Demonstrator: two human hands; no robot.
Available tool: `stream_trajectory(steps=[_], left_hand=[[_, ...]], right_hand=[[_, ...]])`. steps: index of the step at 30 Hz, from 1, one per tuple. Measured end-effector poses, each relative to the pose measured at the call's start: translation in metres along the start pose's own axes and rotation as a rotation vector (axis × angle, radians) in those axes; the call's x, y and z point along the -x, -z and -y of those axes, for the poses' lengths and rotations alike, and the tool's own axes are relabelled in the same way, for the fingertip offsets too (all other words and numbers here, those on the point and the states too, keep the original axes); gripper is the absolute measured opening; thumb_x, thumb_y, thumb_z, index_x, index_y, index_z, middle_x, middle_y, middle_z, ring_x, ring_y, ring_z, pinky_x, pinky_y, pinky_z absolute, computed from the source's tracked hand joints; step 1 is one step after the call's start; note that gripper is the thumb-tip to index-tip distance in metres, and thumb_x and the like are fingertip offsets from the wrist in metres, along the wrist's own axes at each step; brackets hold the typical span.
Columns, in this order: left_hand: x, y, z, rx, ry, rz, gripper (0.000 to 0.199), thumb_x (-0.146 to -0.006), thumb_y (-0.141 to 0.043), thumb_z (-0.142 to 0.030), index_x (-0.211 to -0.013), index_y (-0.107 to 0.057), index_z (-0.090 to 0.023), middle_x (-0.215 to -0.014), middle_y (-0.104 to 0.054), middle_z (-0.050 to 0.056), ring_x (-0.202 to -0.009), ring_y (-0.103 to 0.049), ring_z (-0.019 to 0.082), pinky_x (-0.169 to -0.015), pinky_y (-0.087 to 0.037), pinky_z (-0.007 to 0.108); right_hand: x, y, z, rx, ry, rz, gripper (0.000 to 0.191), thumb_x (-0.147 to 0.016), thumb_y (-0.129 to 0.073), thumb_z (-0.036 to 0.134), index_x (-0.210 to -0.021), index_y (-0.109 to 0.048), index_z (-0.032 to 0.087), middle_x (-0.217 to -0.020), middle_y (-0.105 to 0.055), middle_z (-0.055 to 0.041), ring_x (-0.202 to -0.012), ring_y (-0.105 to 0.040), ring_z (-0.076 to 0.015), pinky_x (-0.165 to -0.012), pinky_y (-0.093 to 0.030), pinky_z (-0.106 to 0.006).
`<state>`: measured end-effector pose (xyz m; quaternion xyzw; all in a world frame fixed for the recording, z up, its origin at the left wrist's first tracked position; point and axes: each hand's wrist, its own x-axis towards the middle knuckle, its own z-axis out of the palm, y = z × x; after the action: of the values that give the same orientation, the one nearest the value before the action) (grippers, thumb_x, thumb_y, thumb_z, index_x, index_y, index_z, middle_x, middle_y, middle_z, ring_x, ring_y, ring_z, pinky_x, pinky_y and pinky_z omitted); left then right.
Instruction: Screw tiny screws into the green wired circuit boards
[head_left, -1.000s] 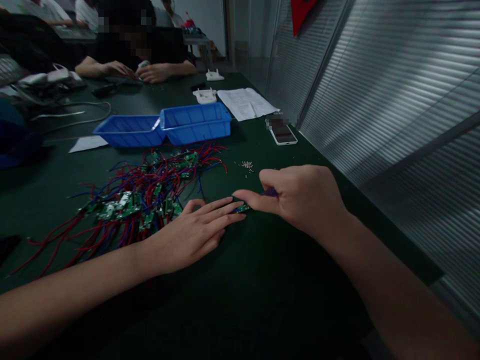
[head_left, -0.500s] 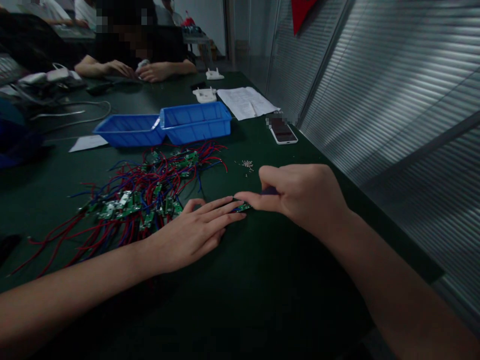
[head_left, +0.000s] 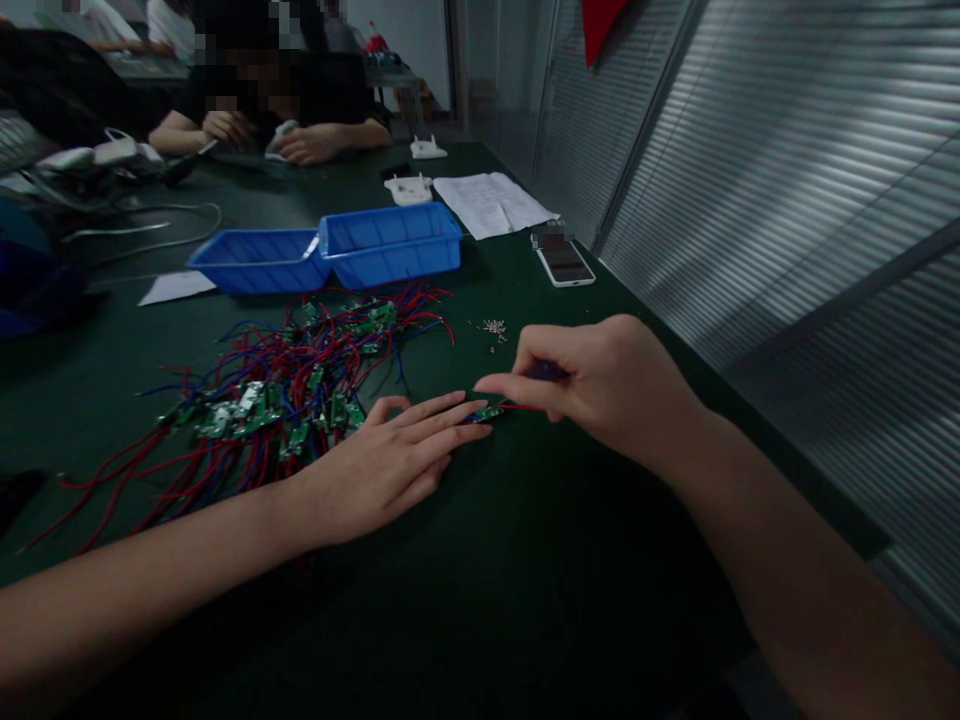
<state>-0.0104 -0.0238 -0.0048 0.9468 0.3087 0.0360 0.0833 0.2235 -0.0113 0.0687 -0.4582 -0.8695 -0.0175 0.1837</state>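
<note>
Left hand: the worker's left hand (head_left: 401, 460) lies palm down on the green table (head_left: 480, 590), fingers straight and close together, tips resting on a small board; it presses rather than grips.
Right hand: the right hand (head_left: 622, 385) is curled closed around a dark purple object (head_left: 547, 370), mostly hidden in the fist, so I can't tell what it is; the thumb points towards the board.
Small board: the green circuit board (head_left: 490, 412) sits between the two hands, partly under the left fingertips, nearer the table's right edge than the heap is.
Red wire: a thin red wire (head_left: 521, 407) runs from the board's end to below the right hand.
Heap: a tangle of boards with red and blue wires (head_left: 244, 410) spreads beyond the left forearm, towards the table's left side.
Metal bits: a scatter of tiny metal pieces (head_left: 495, 328) lies just beyond the right thumb.
Bins: two blue bins (head_left: 394, 250) stand end to end behind the heap.
Right edge: a phone (head_left: 566, 262) lies near it, with printed sheets (head_left: 491, 205) farther along.
Far edge: a co-worker's hand (head_left: 311, 145) holds something pale; two white parts (head_left: 410, 190) lie near the far right corner.
</note>
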Motion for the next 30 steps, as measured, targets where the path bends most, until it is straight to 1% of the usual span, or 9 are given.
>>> stream_trajectory(steps=[3, 5, 8, 10, 14, 20, 22, 26, 30], left_hand=[[-0.0002, 0.0003, -0.0002, -0.02, 0.006, 0.016, 0.051, -0.091, -0.033, -0.021, -0.139, -0.027, -0.035, -0.15, -0.025, -0.001, -0.137, -0.025, 0.023, -0.097, -0.029, 0.041], [-0.0006, 0.0006, -0.0008, -0.032, 0.011, 0.026, 0.051, -0.091, -0.033, -0.021, -0.14, -0.026, -0.035, -0.15, -0.023, -0.002, -0.137, -0.024, 0.023, -0.096, -0.029, 0.041], [-0.001, 0.0007, -0.0012, -0.041, 0.009, 0.031, 0.051, -0.092, -0.032, -0.022, -0.14, -0.025, -0.034, -0.15, -0.023, -0.001, -0.137, -0.025, 0.023, -0.094, -0.031, 0.04], [-0.001, 0.0004, -0.0009, -0.041, 0.001, 0.029, 0.051, -0.092, -0.032, -0.022, -0.141, -0.025, -0.033, -0.15, -0.023, 0.0, -0.137, -0.024, 0.023, -0.094, -0.031, 0.039], [-0.0002, -0.0004, 0.0005, -0.029, -0.012, 0.016, 0.051, -0.091, -0.033, -0.022, -0.14, -0.027, -0.033, -0.15, -0.025, 0.0, -0.137, -0.025, 0.024, -0.096, -0.031, 0.04], [-0.0004, 0.0005, -0.0002, -0.022, 0.003, 0.027, 0.049, -0.092, -0.033, -0.023, -0.139, -0.028, -0.034, -0.15, -0.025, -0.001, -0.136, -0.025, 0.023, -0.097, -0.029, 0.041], [-0.0007, 0.001, -0.0008, -0.021, 0.003, 0.03, 0.05, -0.092, -0.033, -0.023, -0.14, -0.027, -0.033, -0.15, -0.024, -0.001, -0.136, -0.025, 0.023, -0.097, -0.029, 0.041], [-0.0005, 0.001, -0.0008, -0.024, 0.004, 0.033, 0.051, -0.092, -0.032, -0.021, -0.141, -0.024, -0.033, -0.15, -0.023, 0.0, -0.137, -0.024, 0.023, -0.097, -0.029, 0.041], [0.0005, -0.0003, 0.0004, -0.044, -0.014, 0.037, 0.052, -0.091, -0.032, -0.021, -0.141, -0.023, -0.031, -0.15, -0.025, 0.002, -0.137, -0.023, 0.024, -0.096, -0.03, 0.041]], right_hand=[[0.0027, -0.0012, 0.0034, 0.172, -0.114, -0.093, 0.061, -0.084, -0.03, 0.068, -0.069, -0.058, 0.017, -0.055, -0.053, -0.002, -0.054, -0.049, -0.0124, -0.052, -0.023, -0.025], [0.0037, -0.0017, 0.0058, 0.183, -0.128, -0.095, 0.051, -0.088, -0.031, 0.058, -0.083, -0.059, 0.016, -0.062, -0.057, -0.0034, -0.058, -0.05, -0.0138, -0.052, -0.024, -0.025], [0.003, -0.001, 0.0058, 0.019, -0.013, -0.03, 0.031, -0.09, -0.033, 0.035, -0.11, -0.048, 0.015, -0.082, -0.061, -0.0039, -0.065, -0.053, -0.0127, -0.053, -0.029, -0.024], [0.0015, -0.0002, 0.004, -0.056, 0.048, 0.021, 0.028, -0.092, -0.031, 0.028, -0.113, -0.043, 0.015, -0.086, -0.061, -0.0038, -0.068, -0.054, -0.0114, -0.055, -0.031, -0.023], [0.0001, -0.0003, 0.0019, -0.006, 0.082, 0.049, 0.034, -0.096, -0.027, 0.04, -0.101, -0.051, 0.016, -0.077, -0.062, -0.0023, -0.064, -0.056, -0.0102, -0.053, -0.029, -0.022], [0.0054, -0.003, 0.0066, 0.234, -0.058, -0.129, 0.057, -0.089, -0.027, 0.061, -0.071, -0.058, 0.017, -0.053, -0.053, -0.0025, -0.054, -0.05, -0.0122, -0.051, -0.021, -0.025], [0.0056, -0.0017, 0.009, 0.235, -0.08, -0.127, 0.047, -0.09, -0.032, 0.053, -0.078, -0.059, 0.017, -0.059, -0.057, -0.0035, -0.059, -0.051, -0.0134, -0.051, -0.021, -0.025], [0.0026, 0.0017, 0.0096, 0.103, 0.082, -0.017, 0.026, -0.09, -0.034, 0.028, -0.103, -0.054, 0.017, -0.083, -0.063, -0.0039, -0.072, -0.055, -0.0124, -0.053, -0.026, -0.023], [0.0024, 0.0008, 0.0046, 0.088, 0.119, 0.034, 0.036, -0.095, -0.028, 0.039, -0.099, -0.055, 0.018, -0.075, -0.061, -0.0029, -0.064, -0.054, -0.0108, -0.054, -0.027, -0.023]])
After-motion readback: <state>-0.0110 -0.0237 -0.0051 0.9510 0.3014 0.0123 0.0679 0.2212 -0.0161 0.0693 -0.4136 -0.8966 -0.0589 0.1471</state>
